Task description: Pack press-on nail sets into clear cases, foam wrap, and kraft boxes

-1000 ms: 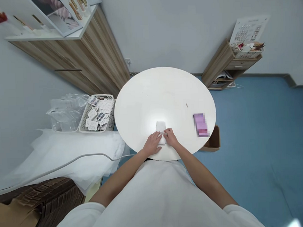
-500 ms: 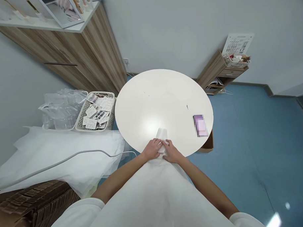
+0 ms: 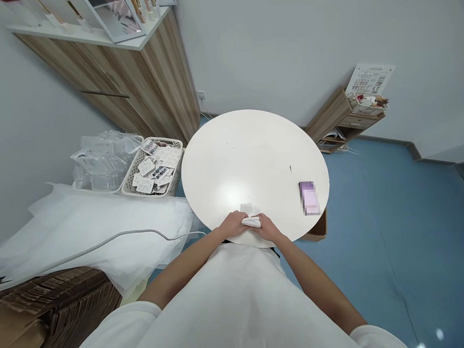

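Note:
A small white folded sheet, like tissue or thin paper [image 3: 251,222], is held between both hands above the near edge of the round white table [image 3: 254,148]. My left hand [image 3: 233,224] is closed on its left end. At the other end, my right hand [image 3: 267,227] is closed on it too. A looser flap of the same white material stands up just beyond the fingers. The fingertips are partly hidden behind the fold. To the right on the tabletop lies a purple and pink rectangular item [image 3: 309,198], blurred out. Small dark specks mark the table surface.
Left of the table stand a white basket of printed cards [image 3: 155,169] and a stack of clear plastic containers [image 3: 106,163]. White sheets [image 3: 104,219] with a grey cable across them lie nearer. A wooden cabinet [image 3: 145,80] and a low shelf [image 3: 347,116] stand behind.
The white sheet, earlier a flatter strip lying toward the body under both hands, is now folded into a compact roll lifted between them. The view has shifted slightly.

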`<control>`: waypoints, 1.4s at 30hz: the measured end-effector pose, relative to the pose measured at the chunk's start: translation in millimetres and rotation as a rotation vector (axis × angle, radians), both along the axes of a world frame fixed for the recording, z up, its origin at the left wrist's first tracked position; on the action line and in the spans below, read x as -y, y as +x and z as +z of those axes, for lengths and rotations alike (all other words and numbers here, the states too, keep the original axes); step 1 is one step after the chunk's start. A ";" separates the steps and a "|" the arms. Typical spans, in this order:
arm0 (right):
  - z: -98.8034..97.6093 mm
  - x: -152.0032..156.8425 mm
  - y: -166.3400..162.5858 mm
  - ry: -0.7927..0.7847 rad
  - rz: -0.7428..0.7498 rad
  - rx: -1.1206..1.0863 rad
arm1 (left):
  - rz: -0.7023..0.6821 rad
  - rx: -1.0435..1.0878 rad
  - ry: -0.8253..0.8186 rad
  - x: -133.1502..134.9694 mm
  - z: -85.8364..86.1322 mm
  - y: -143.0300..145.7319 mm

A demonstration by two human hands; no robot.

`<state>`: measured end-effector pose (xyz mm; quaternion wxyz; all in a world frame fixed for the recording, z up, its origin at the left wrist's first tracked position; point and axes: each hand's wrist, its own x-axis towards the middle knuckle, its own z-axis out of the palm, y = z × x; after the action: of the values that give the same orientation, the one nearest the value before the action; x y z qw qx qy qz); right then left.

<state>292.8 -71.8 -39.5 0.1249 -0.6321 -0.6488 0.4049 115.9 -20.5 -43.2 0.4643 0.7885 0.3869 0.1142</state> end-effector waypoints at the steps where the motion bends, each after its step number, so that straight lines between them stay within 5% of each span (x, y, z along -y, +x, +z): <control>1: -0.5 -0.9 1.1 -0.025 -0.039 -0.018 | 0.021 -0.007 -0.006 0.1 -1.3 1.1; 8: -11.7 -13.9 1.0 -0.144 -0.266 -0.150 | 0.322 -0.081 -0.004 2.1 -14.9 15.1; 13: -14.9 -17.5 -7.6 -0.035 -0.618 -0.046 | 0.484 -0.141 -0.089 -0.8 -19.6 25.0; 19: -13.2 3.0 -12.1 -0.064 -0.789 -0.206 | 0.683 -0.131 -0.208 1.5 -23.5 30.6; 23: -14.1 7.1 -9.5 -0.177 -0.783 -0.295 | 0.798 -0.133 -0.212 7.3 -21.8 33.4; 35: -23.7 -7.9 -2.5 -0.164 -0.649 -0.337 | 0.876 -0.104 -0.261 21.6 -19.5 39.5; 42: -28.2 -40.1 -31.4 -0.171 -0.563 -0.344 | 0.950 -0.047 -0.245 3.1 -21.0 12.4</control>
<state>261.4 -31.7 -67.7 0.2860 -0.7170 -0.3818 0.5083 128.4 -23.6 -64.2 0.4411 0.4667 0.7249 0.2492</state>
